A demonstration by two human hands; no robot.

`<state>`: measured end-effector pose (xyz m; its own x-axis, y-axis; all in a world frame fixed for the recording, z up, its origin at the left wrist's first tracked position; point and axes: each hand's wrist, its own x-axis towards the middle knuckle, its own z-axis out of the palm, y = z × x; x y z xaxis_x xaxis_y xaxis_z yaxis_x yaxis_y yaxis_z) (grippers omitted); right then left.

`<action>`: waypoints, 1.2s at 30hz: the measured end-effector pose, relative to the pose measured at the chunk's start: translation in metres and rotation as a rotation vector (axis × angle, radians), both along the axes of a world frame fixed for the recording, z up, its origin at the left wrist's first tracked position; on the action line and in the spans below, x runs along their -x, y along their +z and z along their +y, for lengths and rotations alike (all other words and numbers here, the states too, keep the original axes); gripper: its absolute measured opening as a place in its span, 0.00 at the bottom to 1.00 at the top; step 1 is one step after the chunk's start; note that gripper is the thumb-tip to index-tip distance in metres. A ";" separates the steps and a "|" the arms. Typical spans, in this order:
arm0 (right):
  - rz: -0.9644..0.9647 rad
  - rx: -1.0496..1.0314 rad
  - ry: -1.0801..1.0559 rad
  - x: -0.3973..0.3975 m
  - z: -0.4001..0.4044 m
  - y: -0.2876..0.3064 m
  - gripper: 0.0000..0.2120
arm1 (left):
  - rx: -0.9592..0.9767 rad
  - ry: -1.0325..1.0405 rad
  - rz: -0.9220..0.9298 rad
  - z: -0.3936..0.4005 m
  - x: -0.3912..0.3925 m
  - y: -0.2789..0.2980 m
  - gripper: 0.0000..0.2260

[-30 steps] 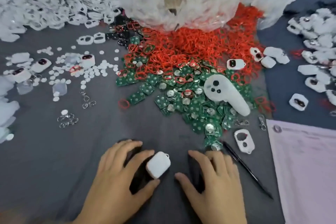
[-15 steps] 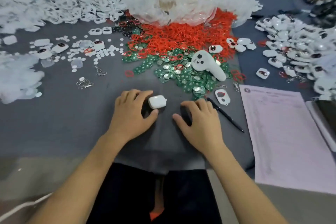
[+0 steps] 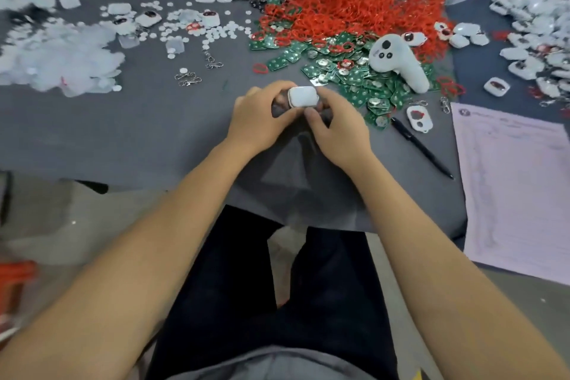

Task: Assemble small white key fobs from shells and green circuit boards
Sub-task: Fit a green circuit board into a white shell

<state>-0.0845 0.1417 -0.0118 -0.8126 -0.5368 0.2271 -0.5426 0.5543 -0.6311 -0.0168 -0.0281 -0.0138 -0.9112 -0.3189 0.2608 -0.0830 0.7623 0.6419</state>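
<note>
Head view: You held one white key fob [image 3: 303, 97] between both hands, lifted just above the grey table cover [image 3: 138, 133] at the centre of the work area. Your left hand [image 3: 262, 120] curled round its left end, and your right hand [image 3: 336, 129] pinched its right end, thumb at the near edge. The fob's plain white face was towards the camera; whether its halves were fully closed could not be told.

Just beyond your right hand lay the pile of green circuit boards [image 3: 354, 77], with a heap of red rings [image 3: 354, 12] behind it. A white handheld controller [image 3: 398, 63] rested on the boards. An open fob shell [image 3: 419, 118] lay beside a black pen [image 3: 422, 148], right of your right hand. A printed sheet [image 3: 515, 188] sat at the table's right edge. Loose metal clasps [image 3: 188, 79] and small white discs [image 3: 216, 31] were scattered to your left.
</note>
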 end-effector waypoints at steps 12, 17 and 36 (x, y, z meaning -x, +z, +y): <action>-0.557 0.790 -0.051 0.041 -0.038 0.009 0.09 | -0.472 -0.157 0.102 -0.016 0.046 0.015 0.14; -0.580 0.805 -0.013 0.047 -0.037 0.006 0.09 | -0.448 -0.091 0.114 -0.019 0.055 0.008 0.16; -0.553 0.707 0.090 0.042 -0.037 0.005 0.09 | -0.738 -0.089 0.215 -0.023 0.047 0.004 0.07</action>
<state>-0.1269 0.1048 -0.0063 -0.8654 -0.4869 0.1180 -0.0833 -0.0924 -0.9922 -0.0640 -0.0516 -0.0096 -0.8949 -0.4070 0.1830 0.1419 0.1292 0.9814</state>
